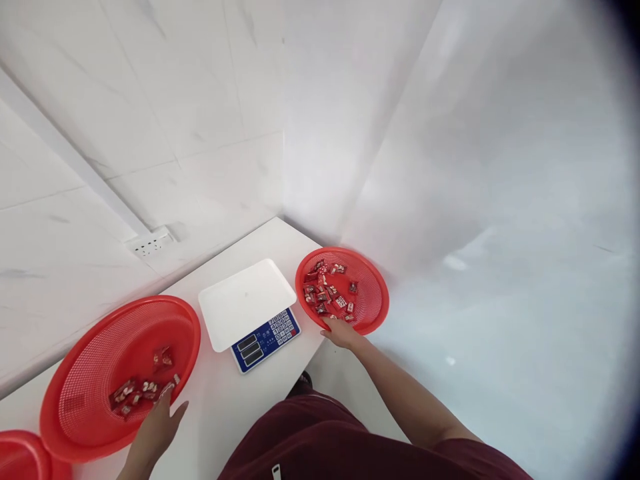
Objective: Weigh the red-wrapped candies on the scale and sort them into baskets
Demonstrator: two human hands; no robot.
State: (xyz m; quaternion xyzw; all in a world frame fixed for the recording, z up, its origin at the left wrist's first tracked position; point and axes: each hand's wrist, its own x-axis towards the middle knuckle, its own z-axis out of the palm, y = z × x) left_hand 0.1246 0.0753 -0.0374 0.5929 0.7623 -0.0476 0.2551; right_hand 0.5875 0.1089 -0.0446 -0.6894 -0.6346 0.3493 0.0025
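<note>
My left hand (159,427) reaches over the near rim of a large red plastic basket (80,360) at the left. Its thumb stands apart from the other fingers, whose tips are beside small red snack packets (131,393) lying at the bottom. At the right, my right hand (341,332) grips the near rim of a second red basket (373,293), fingers over the edge. Several small red packets (323,293) lie inside that one, mostly to its left side. Between the baskets sits a digital scale (265,341) with a bare white weighing pan (245,297).
The white table (200,427) runs along a marbled wall into a corner. Part of another red basket (20,457) shows at the lower left. A power socket (150,243) and a white cable duct (75,147) are on the wall. The right basket sits at the table's right end.
</note>
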